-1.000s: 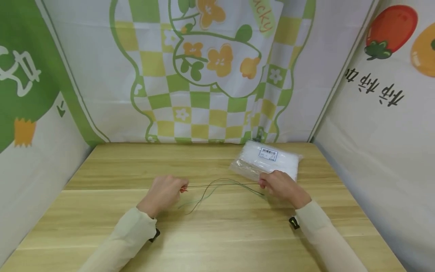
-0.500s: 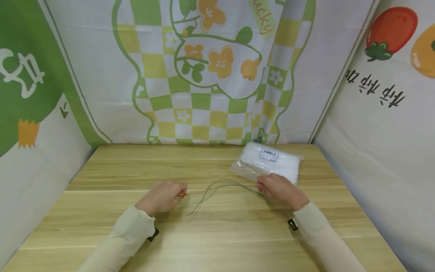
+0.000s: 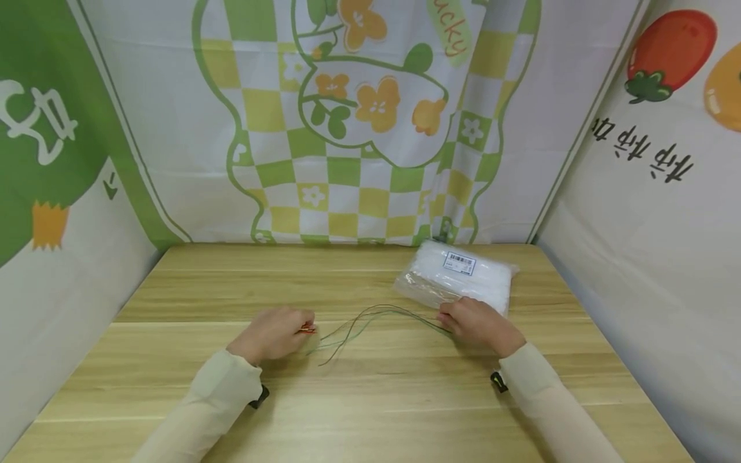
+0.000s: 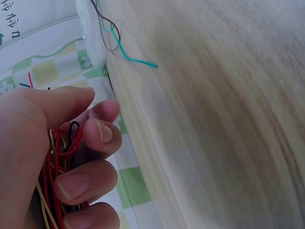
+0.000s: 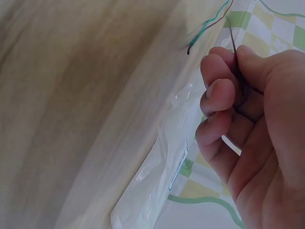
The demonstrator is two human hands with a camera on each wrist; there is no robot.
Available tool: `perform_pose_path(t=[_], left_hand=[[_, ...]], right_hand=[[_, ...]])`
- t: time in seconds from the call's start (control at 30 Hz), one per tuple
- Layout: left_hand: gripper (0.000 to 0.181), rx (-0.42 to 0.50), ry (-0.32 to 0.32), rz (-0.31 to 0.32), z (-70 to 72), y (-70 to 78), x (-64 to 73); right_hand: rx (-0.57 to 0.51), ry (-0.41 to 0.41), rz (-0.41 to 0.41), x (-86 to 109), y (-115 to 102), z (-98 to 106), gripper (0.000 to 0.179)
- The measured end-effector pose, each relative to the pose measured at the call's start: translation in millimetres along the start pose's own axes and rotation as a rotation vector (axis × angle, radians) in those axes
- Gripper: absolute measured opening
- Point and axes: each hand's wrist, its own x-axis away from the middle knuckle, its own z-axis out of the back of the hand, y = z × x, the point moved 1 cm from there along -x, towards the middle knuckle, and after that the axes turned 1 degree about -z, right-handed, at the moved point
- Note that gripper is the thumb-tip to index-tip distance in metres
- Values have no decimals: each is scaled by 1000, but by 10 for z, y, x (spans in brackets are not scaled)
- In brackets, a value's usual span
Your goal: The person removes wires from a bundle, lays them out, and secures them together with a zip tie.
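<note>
Two hands, head view: left hand [image 3: 274, 334], right hand [image 3: 479, 326], loose wires [image 3: 418, 317] between; plastic bag [image 3: 489, 273] far right. Crossed strands could snag. Left wrist: fingers curled round wire bundle [image 4: 58, 160]; loosened grip might spill loops. Right wrist: brown wire [image 5: 233, 39] pinched; thin, may slip.

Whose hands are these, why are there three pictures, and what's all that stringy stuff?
They're a person's bare hands, not a robot's. The wide picture comes from a camera on the head, looking down. The other two come from cameras on the wrists. The left hand holds a bundle of wires, red, yellow and black. The right hand pinches one thin dark wire. A green wire lies on the wooden table, along with a clear bag of something white.
</note>
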Motion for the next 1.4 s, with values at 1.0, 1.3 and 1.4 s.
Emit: perform_pose_path(t=[1.0,1.3,1.4], left_hand=[[30,2,26,0,18,307,-99],[31,-23,56,14,7,483,-167],[31,-26,50,27,-10,529,-198]], right_hand=[[-53,75,37,-52,-252,190,21],[-29,94,131,-125,-442,202,15],[-28,94,132,-143,-506,211,16]])
